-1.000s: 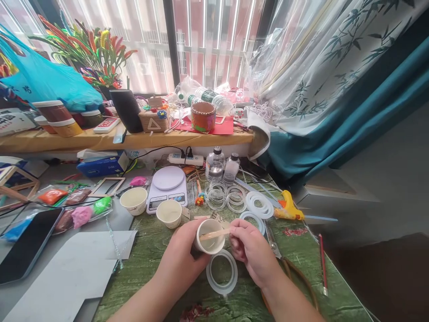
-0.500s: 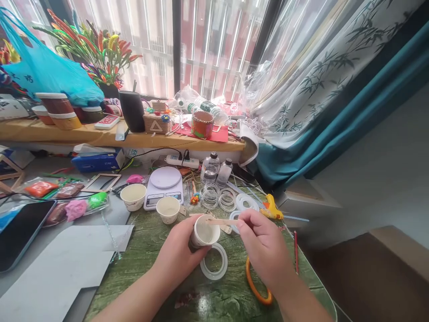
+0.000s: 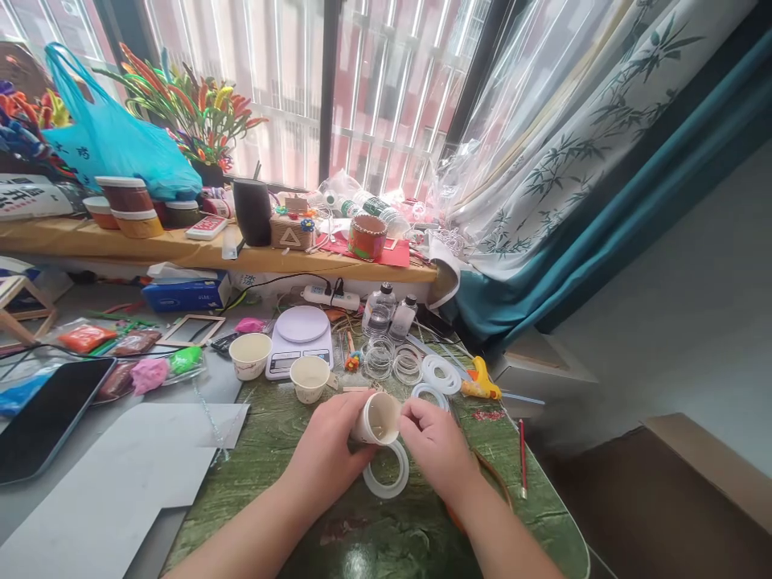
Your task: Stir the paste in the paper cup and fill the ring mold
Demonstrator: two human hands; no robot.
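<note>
My left hand (image 3: 331, 438) is wrapped round a white paper cup (image 3: 381, 420), which leans to the right with its mouth facing me. A little clear liquid seems to lie inside. At the cup's right rim, my right hand (image 3: 435, 441) is closed in a pinch on the wooden stick seen a moment ago; the fingers hide nearly all of it now. Below the cup lies a white silicone ring mold (image 3: 386, 492) on the green wood-patterned table. Two more paper cups, one nearer (image 3: 310, 379) and one farther left (image 3: 250, 356), stand upright beyond my left hand.
A white kitchen scale (image 3: 300, 346) and two clear bottles (image 3: 379, 310) stand at the back. Clear rings (image 3: 379, 358), other ring molds (image 3: 440, 375) and a yellow glue gun (image 3: 482, 378) lie to the right. A phone (image 3: 57, 418) and white board (image 3: 138, 482) are left.
The cup has gone from nearly upright to tilted rightward. My right hand has moved left against its rim, and the stick has slipped from sight. The camera view has shifted slightly.
</note>
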